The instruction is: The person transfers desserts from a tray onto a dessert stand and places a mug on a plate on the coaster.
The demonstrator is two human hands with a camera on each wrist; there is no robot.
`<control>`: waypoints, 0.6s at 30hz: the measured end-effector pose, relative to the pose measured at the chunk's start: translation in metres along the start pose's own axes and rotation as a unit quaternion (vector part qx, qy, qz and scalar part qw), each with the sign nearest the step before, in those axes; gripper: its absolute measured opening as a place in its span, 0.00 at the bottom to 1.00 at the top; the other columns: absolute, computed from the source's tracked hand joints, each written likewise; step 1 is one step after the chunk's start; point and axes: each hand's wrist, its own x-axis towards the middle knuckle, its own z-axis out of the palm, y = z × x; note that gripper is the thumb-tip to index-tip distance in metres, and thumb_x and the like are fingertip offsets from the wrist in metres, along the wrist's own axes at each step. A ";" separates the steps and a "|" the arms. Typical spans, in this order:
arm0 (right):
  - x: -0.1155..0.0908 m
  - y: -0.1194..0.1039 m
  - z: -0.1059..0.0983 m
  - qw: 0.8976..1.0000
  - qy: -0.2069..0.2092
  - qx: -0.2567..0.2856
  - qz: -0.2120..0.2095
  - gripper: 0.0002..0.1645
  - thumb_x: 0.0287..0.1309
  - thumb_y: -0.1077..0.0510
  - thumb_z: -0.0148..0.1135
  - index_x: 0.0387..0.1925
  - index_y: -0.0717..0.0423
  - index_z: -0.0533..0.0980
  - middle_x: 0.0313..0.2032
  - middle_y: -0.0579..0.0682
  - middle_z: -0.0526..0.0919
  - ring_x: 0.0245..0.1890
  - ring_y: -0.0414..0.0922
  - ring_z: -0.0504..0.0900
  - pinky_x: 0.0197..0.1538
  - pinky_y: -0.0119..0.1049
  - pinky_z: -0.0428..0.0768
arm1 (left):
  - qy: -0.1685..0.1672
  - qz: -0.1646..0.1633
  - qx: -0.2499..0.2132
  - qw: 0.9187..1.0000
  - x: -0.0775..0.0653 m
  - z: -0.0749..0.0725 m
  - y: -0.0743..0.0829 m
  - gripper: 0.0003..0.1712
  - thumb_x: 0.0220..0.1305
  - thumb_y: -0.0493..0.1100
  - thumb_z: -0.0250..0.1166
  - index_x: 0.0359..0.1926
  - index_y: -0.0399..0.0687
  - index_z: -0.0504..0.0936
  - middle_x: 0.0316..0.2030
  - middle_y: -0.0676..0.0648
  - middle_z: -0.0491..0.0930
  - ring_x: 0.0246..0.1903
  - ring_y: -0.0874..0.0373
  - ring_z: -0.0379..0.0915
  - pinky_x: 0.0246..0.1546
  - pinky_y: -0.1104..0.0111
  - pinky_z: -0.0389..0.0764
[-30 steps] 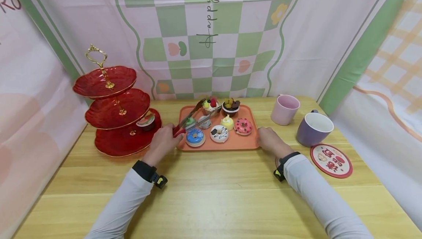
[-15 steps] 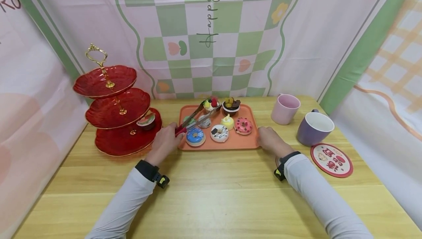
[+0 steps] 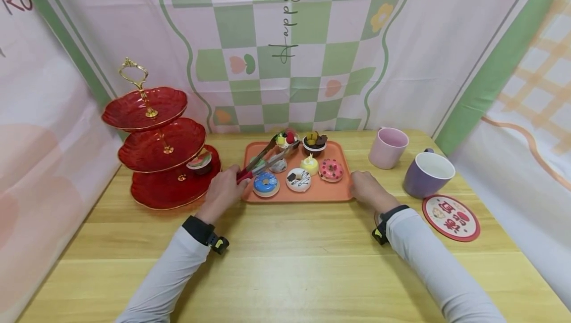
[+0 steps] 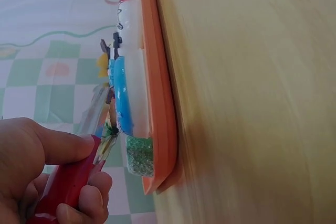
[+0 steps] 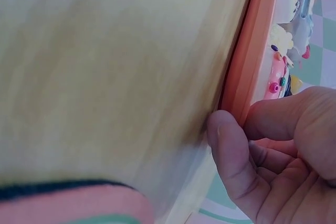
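My left hand (image 3: 222, 188) holds a pair of tongs with red handles (image 4: 65, 187), thumb on one arm and curled fingers on the other. The tongs' arms stand spread, reaching over the tray, with their tips at either side of a fruit-topped cupcake (image 3: 287, 138) at the back. My right hand (image 3: 369, 189) pinches the front right corner of the orange tray (image 3: 327, 196). On the tray are also a blue donut (image 3: 266, 185), a white donut (image 3: 298, 180), a pink donut (image 3: 331, 170), a yellow cake (image 3: 310, 164) and a chocolate cupcake (image 3: 314, 143). The tongs partly cover a green sweet.
A red three-tier stand (image 3: 169, 191) with a gold handle is at the left, a cupcake (image 3: 199, 161) on its bottom plate. At the right stand a pink mug (image 3: 387, 149) and a purple mug (image 3: 426, 179), with a round coaster (image 3: 451, 218) in front. A printed cloth hangs behind.
My left hand has shifted slightly forward and right with the tongs. The right hand stays at the tray corner, and the head view has swung a little.
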 end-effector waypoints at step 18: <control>-0.001 -0.001 0.000 1.000 0.004 -0.003 -0.005 0.04 0.54 0.70 0.52 0.27 0.66 0.72 0.20 0.54 0.72 0.19 0.47 0.73 0.23 0.35 0.71 | 0.007 0.000 -0.012 1.000 -0.010 -0.009 -0.003 0.16 0.60 0.48 0.65 0.42 0.42 0.74 0.28 0.45 0.74 0.23 0.52 0.67 0.22 0.65 0.66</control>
